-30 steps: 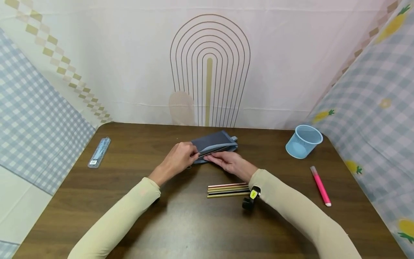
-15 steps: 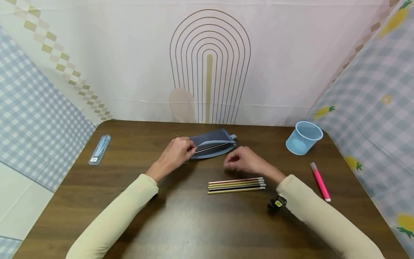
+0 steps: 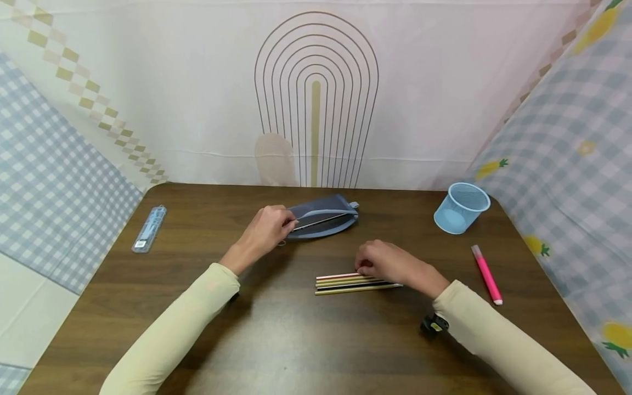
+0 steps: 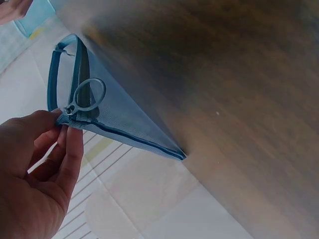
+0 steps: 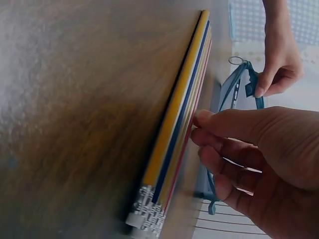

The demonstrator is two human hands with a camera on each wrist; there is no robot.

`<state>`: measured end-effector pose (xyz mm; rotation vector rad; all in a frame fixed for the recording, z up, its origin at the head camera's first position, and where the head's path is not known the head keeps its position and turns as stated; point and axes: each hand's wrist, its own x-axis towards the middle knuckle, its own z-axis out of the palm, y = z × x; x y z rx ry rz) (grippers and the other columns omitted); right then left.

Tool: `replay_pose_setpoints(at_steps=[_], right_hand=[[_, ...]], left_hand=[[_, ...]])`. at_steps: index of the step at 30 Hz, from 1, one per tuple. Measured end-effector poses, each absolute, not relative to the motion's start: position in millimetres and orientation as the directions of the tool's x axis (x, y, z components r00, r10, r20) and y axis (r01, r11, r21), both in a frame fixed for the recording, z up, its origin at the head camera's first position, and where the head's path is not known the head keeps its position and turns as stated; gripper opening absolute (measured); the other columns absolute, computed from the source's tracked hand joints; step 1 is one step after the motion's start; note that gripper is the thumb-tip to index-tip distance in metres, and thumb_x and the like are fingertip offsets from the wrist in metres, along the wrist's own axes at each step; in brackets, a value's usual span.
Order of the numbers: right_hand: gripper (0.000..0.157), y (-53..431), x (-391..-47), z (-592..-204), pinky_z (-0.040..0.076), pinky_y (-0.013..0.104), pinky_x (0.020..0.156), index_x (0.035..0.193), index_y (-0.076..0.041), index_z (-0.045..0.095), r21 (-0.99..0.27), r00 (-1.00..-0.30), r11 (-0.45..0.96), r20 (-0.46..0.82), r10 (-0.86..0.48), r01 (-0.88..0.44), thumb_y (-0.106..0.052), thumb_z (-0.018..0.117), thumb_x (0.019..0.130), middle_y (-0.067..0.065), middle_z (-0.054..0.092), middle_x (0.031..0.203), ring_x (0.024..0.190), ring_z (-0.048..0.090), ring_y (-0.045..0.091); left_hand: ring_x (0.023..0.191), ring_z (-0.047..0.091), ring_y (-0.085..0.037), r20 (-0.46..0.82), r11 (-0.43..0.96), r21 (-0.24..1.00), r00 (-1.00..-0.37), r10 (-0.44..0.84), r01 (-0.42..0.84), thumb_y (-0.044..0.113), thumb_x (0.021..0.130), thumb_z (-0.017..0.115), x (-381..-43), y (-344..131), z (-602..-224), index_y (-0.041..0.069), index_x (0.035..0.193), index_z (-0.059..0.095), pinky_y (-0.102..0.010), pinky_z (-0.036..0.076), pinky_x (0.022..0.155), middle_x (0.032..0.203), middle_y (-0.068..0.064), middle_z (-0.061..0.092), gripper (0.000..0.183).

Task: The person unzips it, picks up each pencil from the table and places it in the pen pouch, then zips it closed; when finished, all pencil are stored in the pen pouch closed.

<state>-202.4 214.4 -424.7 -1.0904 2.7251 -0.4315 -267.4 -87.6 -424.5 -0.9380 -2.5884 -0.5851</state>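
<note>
My left hand (image 3: 269,227) pinches the zipper end of a blue pencil case (image 3: 326,206) between thumb and fingers. The case lies with its mouth gaping, and a thin dark pencil (image 3: 318,223) shows inside. A ring-shaped zipper pull (image 4: 89,94) hangs beside the left fingertips. Several pencils (image 3: 340,284) lie side by side on the table, nearer than the case. My right hand (image 3: 390,260) is over their far side and pinches the red pencil (image 5: 182,154) with thumb and forefinger. White erasers (image 5: 135,219) cap the pencils' right ends, which the right hand partly hides in the head view.
A blue mesh pencil cup (image 3: 459,211) stands at the back right. Nearer lies a pink highlighter (image 3: 487,276). At the far left is a slim clear-blue case (image 3: 150,230) with a label. Patterned cloths (image 3: 207,109) hang around the brown table (image 3: 276,340).
My right hand has left the pencil case and moved right and nearer, down to the row of pencils. The left hand keeps its grip on the case, whose mouth gapes wider.
</note>
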Motion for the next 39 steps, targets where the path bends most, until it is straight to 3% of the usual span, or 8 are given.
replay_pose_setpoints(at_steps=[18,23,28,33,36,39], right_hand=[[0.01,203.8,-208.5,-428.7,0.046,0.026,0.066,0.08,-0.014,0.07,-0.153,-0.666,0.663,-0.038,-0.745,-0.733,-0.01,0.076,0.086,-0.005,0.06,0.077,0.07,0.05,0.008],[0.009,203.3,-211.1,-422.9,0.045,0.025,0.068,0.082,-0.015,0.068,-0.17,-0.669,0.664,-0.035,-0.743,-0.728,-0.013,0.075,0.088,-0.006,0.058,0.076,0.071,0.048,0.008],[0.007,203.8,-212.5,-410.4,0.048,0.022,0.068,0.093,-0.013,0.068,-0.369,-0.681,0.634,-0.006,-0.733,-0.679,-0.012,0.073,0.09,-0.004,0.061,0.085,0.077,0.052,0.009],[0.015,204.0,-212.9,-402.0,0.057,0.026,0.075,0.104,-0.009,0.071,-0.607,-0.703,0.535,0.054,-0.709,-0.587,-0.005,0.072,0.09,-0.001,0.069,0.094,0.084,0.061,0.01],[0.016,203.5,-211.8,-399.6,0.057,0.028,0.073,0.106,-0.008,0.072,-0.745,-0.747,0.474,0.047,-0.664,-0.469,-0.004,0.07,0.091,0.008,0.072,0.097,0.083,0.063,0.013],[0.016,202.9,-210.4,-399.2,0.061,0.038,0.078,0.108,0.0,0.069,-0.902,-0.795,0.359,-0.03,-0.606,-0.239,-0.005,0.068,0.094,0.021,0.071,0.101,0.082,0.068,0.017]], left_hand=[[0.074,0.065,-0.017,0.402,0.703,0.273,-0.742,0.537,0.657,0.012,0.092,0.073,-266.0,-87.2,-426.5,0.001,0.092,0.078,-0.037,0.057,0.075,0.083,-0.008,0.072,0.012],[0.073,0.065,-0.017,0.411,0.695,0.277,-0.735,0.539,0.664,0.011,0.091,0.074,-266.8,-86.3,-427.3,0.001,0.091,0.078,-0.035,0.057,0.072,0.082,-0.008,0.072,0.011],[0.074,0.066,-0.018,0.415,0.697,0.272,-0.735,0.537,0.663,0.011,0.092,0.073,-268.3,-86.4,-427.6,0.002,0.091,0.078,-0.037,0.057,0.075,0.083,-0.008,0.073,0.011],[0.075,0.066,-0.019,0.41,0.702,0.261,-0.734,0.541,0.663,0.011,0.092,0.072,-268.9,-87.7,-427.5,0.002,0.092,0.078,-0.042,0.057,0.08,0.084,-0.008,0.073,0.011],[0.073,0.065,-0.018,0.412,0.703,0.256,-0.733,0.541,0.663,0.011,0.092,0.073,-269.0,-88.8,-427.3,0.002,0.092,0.078,-0.041,0.057,0.078,0.083,-0.008,0.072,0.01],[0.072,0.065,-0.017,0.415,0.701,0.258,-0.732,0.541,0.665,0.01,0.092,0.073,-269.3,-89.5,-427.4,0.002,0.091,0.078,-0.037,0.057,0.073,0.082,-0.008,0.072,0.01]])
